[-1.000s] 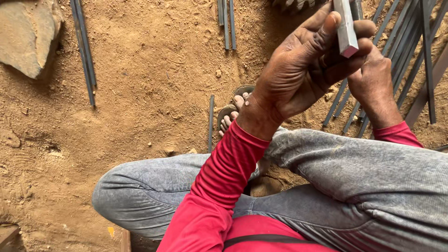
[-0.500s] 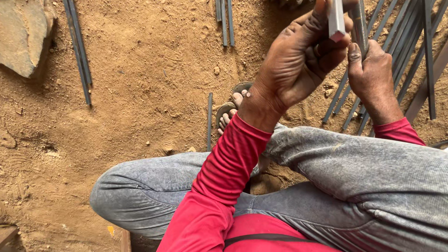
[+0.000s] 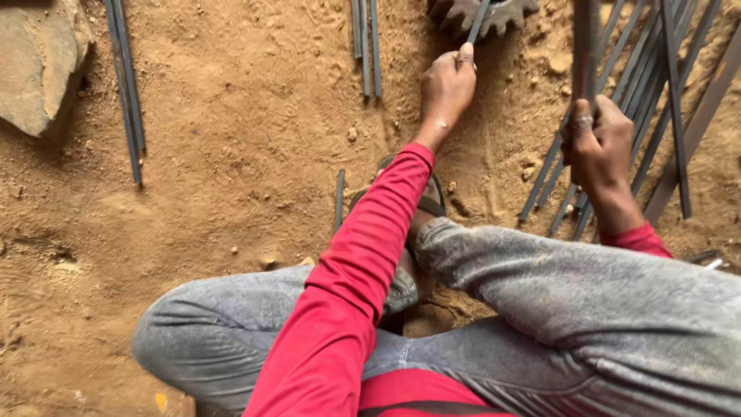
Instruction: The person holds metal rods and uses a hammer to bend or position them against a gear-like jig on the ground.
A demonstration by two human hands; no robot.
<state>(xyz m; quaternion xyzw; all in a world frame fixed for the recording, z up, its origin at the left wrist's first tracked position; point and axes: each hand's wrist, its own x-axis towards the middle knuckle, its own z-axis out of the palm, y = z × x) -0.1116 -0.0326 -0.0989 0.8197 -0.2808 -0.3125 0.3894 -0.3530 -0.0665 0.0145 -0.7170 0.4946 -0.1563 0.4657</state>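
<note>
Since the earlier frame, I saw the two hands part: they had been bunched together around a flat grey metal piece, and now the left hand had stretched out toward the dark toothed metal gear wheel lying on the dirt at the top edge. That hand was curled closed around the lower end of a thin grey steel rod, whose upper end lay across the gear's teeth. The right hand sat well to the right of the gear, fist shut around a thicker rusty ribbed steel bar that stood nearly upright and ran out of the top of the view. I could not tell where the flat grey piece had gone.

To the right of the gear, behind the right hand, a loose fan of long grey steel rods lay on the sandy brown ground. Just left of the gear lay a short trio of parallel rods, and well to its left another pair of long rods beside a flat grey stone. I saw no container anywhere. Below the gear, the person's red sleeve crossed folded grey-trousered legs.
</note>
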